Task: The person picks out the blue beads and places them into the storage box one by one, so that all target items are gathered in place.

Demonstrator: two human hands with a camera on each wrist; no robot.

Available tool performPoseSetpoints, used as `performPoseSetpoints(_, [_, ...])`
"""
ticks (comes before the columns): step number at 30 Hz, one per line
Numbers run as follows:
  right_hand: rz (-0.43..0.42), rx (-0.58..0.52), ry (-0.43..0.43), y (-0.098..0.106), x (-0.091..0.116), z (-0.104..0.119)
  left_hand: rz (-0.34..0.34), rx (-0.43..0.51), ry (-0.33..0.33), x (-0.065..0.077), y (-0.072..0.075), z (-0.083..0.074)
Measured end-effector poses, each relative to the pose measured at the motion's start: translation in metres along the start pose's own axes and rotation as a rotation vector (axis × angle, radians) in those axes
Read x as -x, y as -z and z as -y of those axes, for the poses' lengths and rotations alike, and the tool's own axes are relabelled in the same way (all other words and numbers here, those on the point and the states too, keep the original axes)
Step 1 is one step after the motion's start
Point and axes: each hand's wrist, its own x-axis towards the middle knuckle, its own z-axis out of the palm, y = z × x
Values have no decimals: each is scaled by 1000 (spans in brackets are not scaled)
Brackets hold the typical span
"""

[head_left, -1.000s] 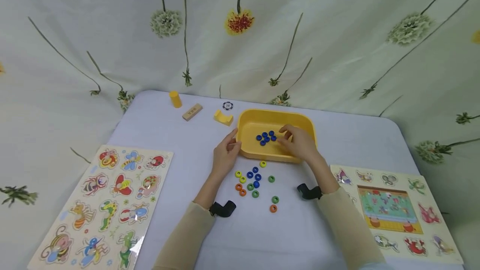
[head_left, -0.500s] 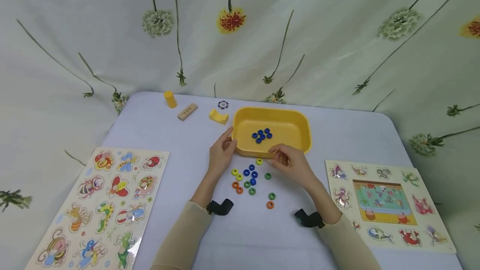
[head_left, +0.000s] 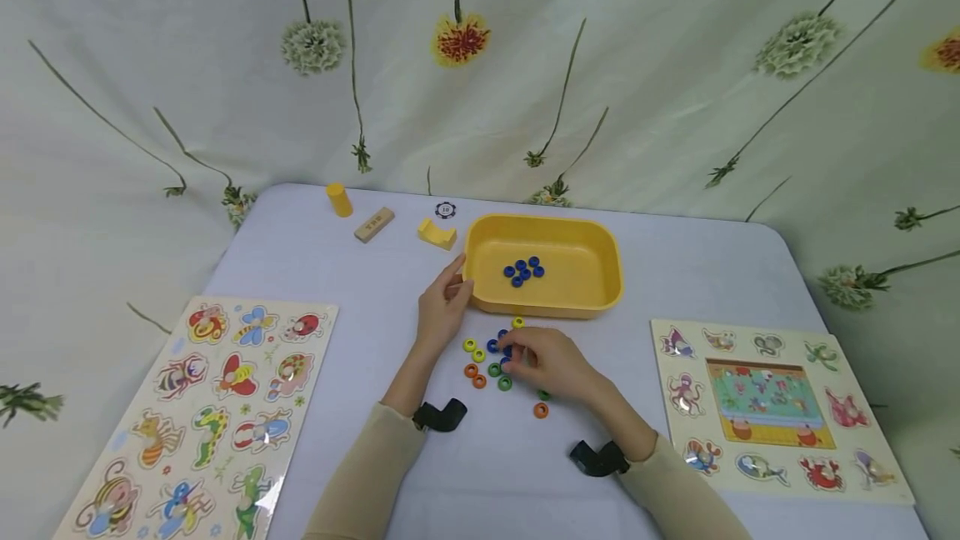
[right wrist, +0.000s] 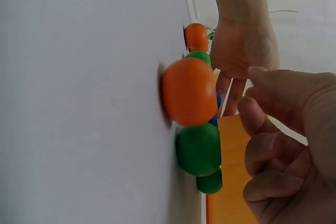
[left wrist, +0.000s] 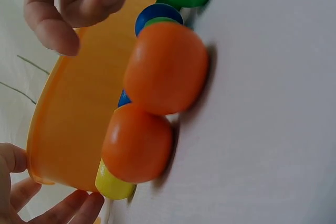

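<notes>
- Counted six blue beads, grouped left of centre inside the yellow tray.
- Found loose blue beads on the worktop in front of the tray, partly covered by the right hand.
- Noted right fingers curled toward the thumb, slightly parted at the tips, beside the loose blues; pinching nothing visible in the wrist view.
- Noted left hand with fingers spread, tips touching the tray's left end.
- Compared with one second ago: shifted right hand from above the tray down to the loose blues; found tray count the same. Judged to mean: back at the loose blues, with some remaining outside the tray.
- Logged yellow beads, orange beads and green beads scattered nearby.
- Read "10" on the round chip. Unable to make out lettering on the wooden block. Found no brand legible.
- Recorded farther out: yellow cylinder, notched yellow block, insect puzzle board at left, sea-animal puzzle board at right.
</notes>
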Motion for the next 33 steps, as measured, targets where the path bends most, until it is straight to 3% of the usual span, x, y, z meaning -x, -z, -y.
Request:
performPoseSetpoints(6, [23,185,4,-11,-2,-4,0,-17,27,0,2,0])
performPoseSetpoints(10, [29,233,1,-13,-3,-1,-4,-16,38,0,2,0])
performPoseSetpoints(15, [-44,139,-20,2,-1,0,-3,1,35,0,1,-2])
performPoseSetpoints(19, [-186,6,-35,30,-8,-7,1,-5,30,-1,1,-2])
performPoseSetpoints(23, [-263,-16,-104,56,-25,-24,-5,-3,16,-2,1,0])
performPoseSetpoints(29, [-139,30,-277,65,-52,-50,-1,-6,15,0,1,-1])
performPoseSetpoints(33, [-52,65,-324,63,-64,-59,-2,-6,22,2,1,-3])
